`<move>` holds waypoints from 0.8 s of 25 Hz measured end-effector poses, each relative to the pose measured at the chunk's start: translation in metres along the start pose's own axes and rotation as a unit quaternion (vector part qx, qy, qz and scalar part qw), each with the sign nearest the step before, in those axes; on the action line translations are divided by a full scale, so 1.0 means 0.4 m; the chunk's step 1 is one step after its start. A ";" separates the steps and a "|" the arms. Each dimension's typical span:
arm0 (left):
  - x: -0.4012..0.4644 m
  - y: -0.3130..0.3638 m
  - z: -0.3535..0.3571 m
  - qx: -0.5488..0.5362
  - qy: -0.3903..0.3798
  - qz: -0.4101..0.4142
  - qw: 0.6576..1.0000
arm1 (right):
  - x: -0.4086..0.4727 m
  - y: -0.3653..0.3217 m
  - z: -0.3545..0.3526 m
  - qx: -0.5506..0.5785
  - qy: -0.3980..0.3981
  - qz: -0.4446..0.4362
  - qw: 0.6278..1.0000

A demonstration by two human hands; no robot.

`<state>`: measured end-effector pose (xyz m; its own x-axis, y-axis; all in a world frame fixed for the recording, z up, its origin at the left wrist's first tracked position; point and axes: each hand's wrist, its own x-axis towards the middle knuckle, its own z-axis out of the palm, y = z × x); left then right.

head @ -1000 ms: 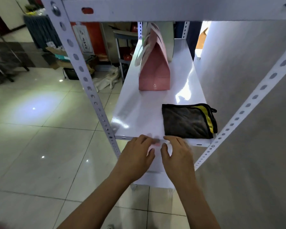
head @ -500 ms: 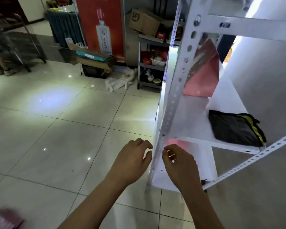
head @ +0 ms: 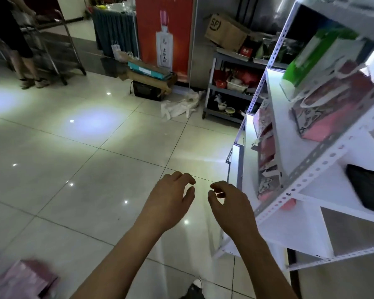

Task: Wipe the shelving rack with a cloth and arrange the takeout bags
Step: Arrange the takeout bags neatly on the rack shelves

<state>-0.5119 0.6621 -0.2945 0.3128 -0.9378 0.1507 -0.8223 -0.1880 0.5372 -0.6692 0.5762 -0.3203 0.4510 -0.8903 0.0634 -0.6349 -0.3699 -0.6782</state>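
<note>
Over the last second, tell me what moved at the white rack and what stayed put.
Both hands came off the shelf's front edge: the left hand and right hand now hang empty over the tiled floor, left of the white metal rack. The view swung left. The dark cloth with yellow trim stays on its shelf; the pink paper bag still stands on the rack.

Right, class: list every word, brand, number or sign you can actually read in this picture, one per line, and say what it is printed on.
"SF": on the cardboard box atop the far grey shelf unit.
Vertical characters on the bottle pictured on the red poster: too small to read.
Label on the dark packet by the box: blurred.
Takeout bags on the white rack: patterns only, no legible text.
</note>
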 end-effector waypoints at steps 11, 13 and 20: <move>0.374 -0.327 -0.137 0.063 -0.015 0.013 0.998 | 0.466 -0.159 0.270 0.053 -0.024 -0.013 0.998; 0.464 -0.382 -0.173 0.074 -0.026 0.013 0.997 | 0.569 -0.198 0.302 0.063 -0.023 -0.010 0.998; 0.748 -0.521 -0.232 0.029 -0.018 0.038 0.999 | 0.845 -0.287 0.364 0.047 -0.010 0.009 0.999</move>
<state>-0.2029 0.4478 -0.2844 0.2325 -0.9595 0.1592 -0.8692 -0.1316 0.4766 -0.3526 0.3566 -0.3276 0.4533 -0.8906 0.0367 -0.5814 -0.3266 -0.7452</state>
